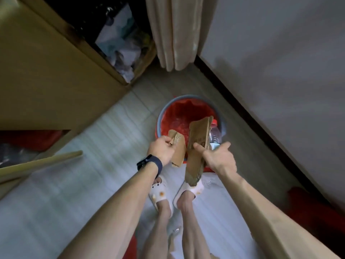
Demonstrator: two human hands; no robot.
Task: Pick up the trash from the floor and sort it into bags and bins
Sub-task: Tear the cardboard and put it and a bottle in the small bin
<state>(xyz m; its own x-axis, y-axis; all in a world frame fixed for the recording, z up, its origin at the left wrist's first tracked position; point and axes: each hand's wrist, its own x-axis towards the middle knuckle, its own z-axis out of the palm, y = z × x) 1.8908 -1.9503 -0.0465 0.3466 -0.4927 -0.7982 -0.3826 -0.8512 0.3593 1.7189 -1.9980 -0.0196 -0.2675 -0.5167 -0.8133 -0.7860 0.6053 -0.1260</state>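
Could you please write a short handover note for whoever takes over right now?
Left grip: holds the small cardboard.
Right grip: holds the large cardboard.
Both pieces are over the bin with its red liner. A bottle shows behind the large cardboard; I cannot tell whether it is held or in the bin.
Done: both pieces are off the floor; the box at upper left holds trash.
Left: sort both pieces, probably not into this liner, then settle the bottle.
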